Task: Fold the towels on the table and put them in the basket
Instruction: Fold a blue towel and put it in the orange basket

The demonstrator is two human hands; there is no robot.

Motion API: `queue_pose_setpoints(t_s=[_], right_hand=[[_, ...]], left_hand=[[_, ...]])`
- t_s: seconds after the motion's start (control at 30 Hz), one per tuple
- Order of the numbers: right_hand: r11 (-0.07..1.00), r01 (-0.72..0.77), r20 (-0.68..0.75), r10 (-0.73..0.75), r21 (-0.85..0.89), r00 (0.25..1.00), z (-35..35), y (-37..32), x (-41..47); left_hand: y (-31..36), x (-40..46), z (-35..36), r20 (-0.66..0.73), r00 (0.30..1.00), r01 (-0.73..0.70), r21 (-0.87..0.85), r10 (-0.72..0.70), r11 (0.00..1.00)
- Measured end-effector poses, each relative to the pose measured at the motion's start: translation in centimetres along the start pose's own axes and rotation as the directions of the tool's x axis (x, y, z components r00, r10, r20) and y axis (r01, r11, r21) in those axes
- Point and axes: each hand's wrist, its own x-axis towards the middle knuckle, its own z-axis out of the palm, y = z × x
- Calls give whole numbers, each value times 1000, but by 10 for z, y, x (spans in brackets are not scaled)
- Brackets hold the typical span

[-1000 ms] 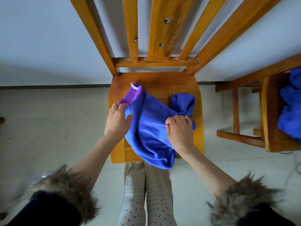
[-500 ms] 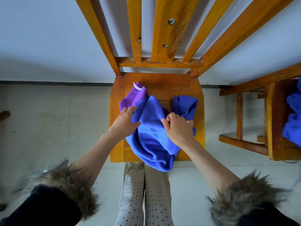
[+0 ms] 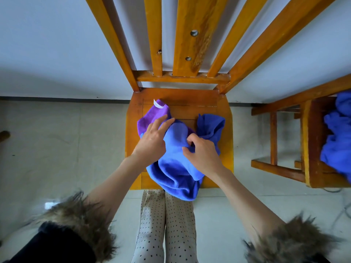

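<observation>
**2 hands work a blue towel on a wooden chair seat**

2 bare hands meet over a crumpled blue towel (image 3: 176,168) that lies on the seat of a wooden chair (image 3: 224,168). The towel's near edge spills over the front of the seat and hangs down in front of the person's spotted trouser legs (image 3: 165,224).

The left hand (image 3: 153,139) has its fingers stretched out straight, reaching across the towel's upper left part; the fingertips lie on a purple towel (image 3: 152,115) that sits partly under the blue one, toward the back left of the seat. A small white tag (image 3: 158,104) sticks out at the purple towel's far corner. This hand grasps nothing.

The right hand (image 3: 203,150) is curled, its thumb and fingers pinching a fold of the blue towel near the middle of the bundle. Just beyond that hand, a bunched mass of blue cloth (image 3: 210,124) rests on the right part of the seat; whether it belongs to the same towel or is a separate one cannot be told.

Both forearms are bare up to fur-trimmed dark sleeves (image 3: 81,224) at the bottom of the view.

At the right edge stands a 2nd wooden chair (image 3: 307,149), well apart from the 1st, with more blue cloth (image 3: 338,145) heaped on it. The chairs stand on a pale tiled floor (image 3: 57,149) against a white wall (image 3: 47,44).
</observation>
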Motion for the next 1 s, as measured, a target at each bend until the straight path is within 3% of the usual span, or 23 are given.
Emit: queue_pose_setpoints(t_s=[0.13,0.23,0.37,0.67,1.0], right_hand=[[996,32,59,-37,86,998,-27,-7,-25],[992,13,-6,-12,125,1000,-56,-12,-47],[994,1,-127,13,106,992,-103,-20,-79],[992,101,-280,-77,73,957,-207,-82,-117],[923,385,-490,-325,23,809,-316,-188,-155]], left_hand=[[32,2,-8,266,949,-159,-50,167,986],[53,-4,-19,368,901,-214,-84,230,973],[86,-21,-53,249,945,-198,-74,210,977],[181,-73,-158,160,953,-249,-67,257,966],[274,-143,-290,-167,935,-310,53,314,949]])
